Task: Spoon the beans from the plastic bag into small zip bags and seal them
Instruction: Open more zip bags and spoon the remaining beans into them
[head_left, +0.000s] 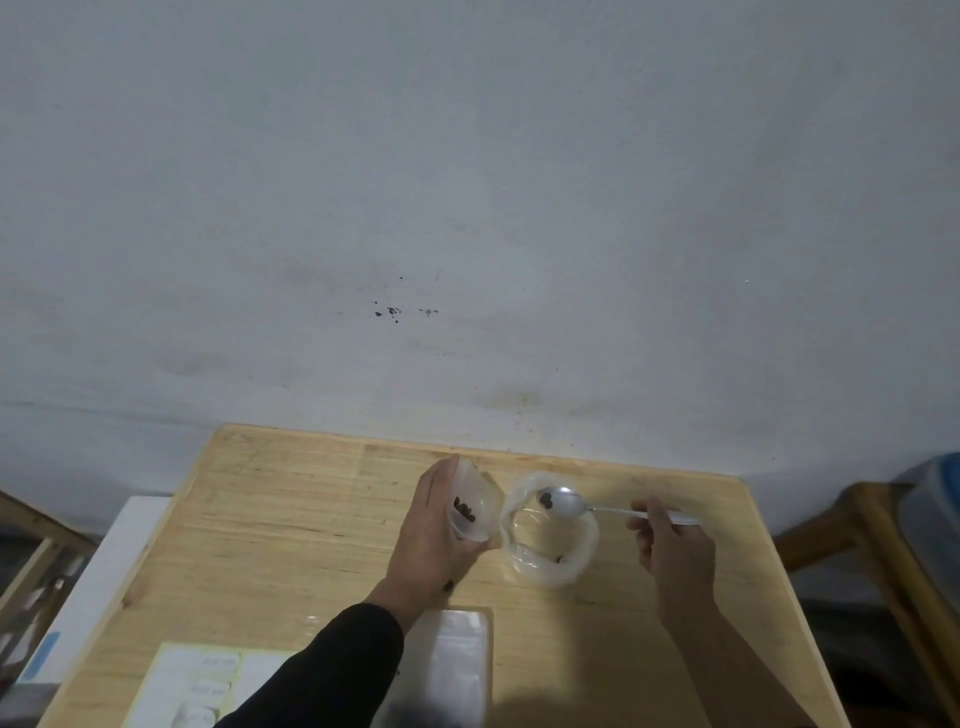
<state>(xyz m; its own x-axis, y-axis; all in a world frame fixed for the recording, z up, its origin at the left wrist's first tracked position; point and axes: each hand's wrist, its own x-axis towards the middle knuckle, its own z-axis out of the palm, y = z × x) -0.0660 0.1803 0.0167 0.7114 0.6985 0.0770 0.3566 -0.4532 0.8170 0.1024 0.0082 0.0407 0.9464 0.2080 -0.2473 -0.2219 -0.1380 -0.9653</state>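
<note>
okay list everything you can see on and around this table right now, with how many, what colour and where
table: one, light wood, against the wall
plastic bag: one, clear, rolled open, table centre
spoon: one, silver, over the plastic bag, carrying beans
beans: several, dark, in the zip bag; a few on the spoon
zip bag: one, clear, held open
stack of empty zip bags: clear, near edge
left hand: holds zip bag
right hand: holds spoon handle
</note>
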